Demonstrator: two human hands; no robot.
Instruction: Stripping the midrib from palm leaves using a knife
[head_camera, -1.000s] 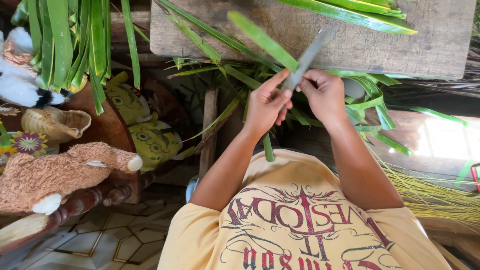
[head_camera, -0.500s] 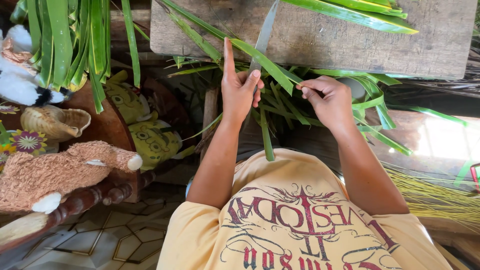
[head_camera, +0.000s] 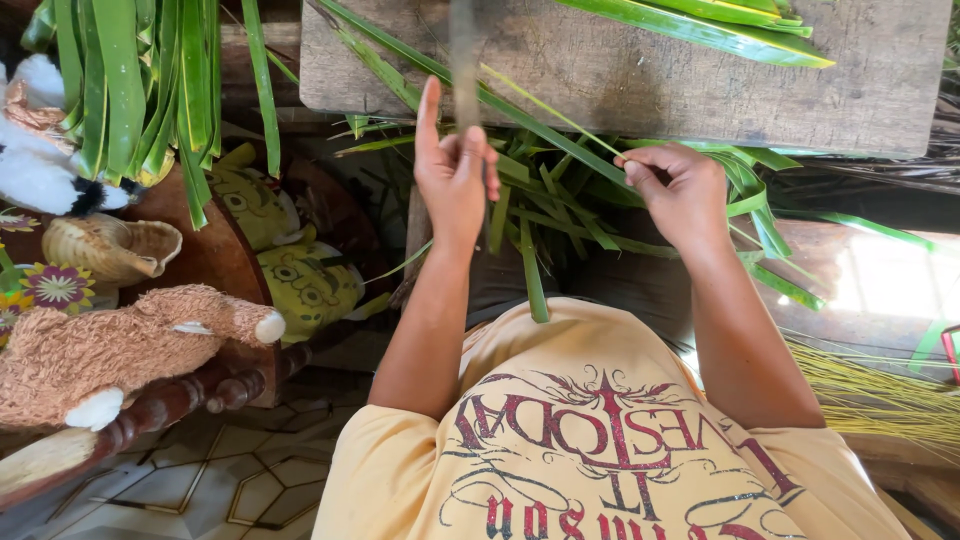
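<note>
Green palm leaf strip (head_camera: 560, 125) runs slantwise between the two hands, over the near edge of a weathered wooden board (head_camera: 700, 90). Left hand (head_camera: 455, 175) is closed round the handle of a knife (head_camera: 463, 60), whose blurred grey blade points away toward the far side; the index finger sticks straight up beside it. Right hand (head_camera: 685, 190) is pressed into a pinch, thumb and forefinger gripping the right end of the strip just near the board's edge. Under both hands lies a loose heap of cut green leaves (head_camera: 590, 220). Farther left, more long leaves (head_camera: 130, 90) hang over a dark wooden chair (head_camera: 210, 255), which carries a brown plush toy (head_camera: 110, 350) and a woven shell-shaped basket (head_camera: 110, 248). Dry yellowish fibres (head_camera: 870, 390) lie at the right.
</note>
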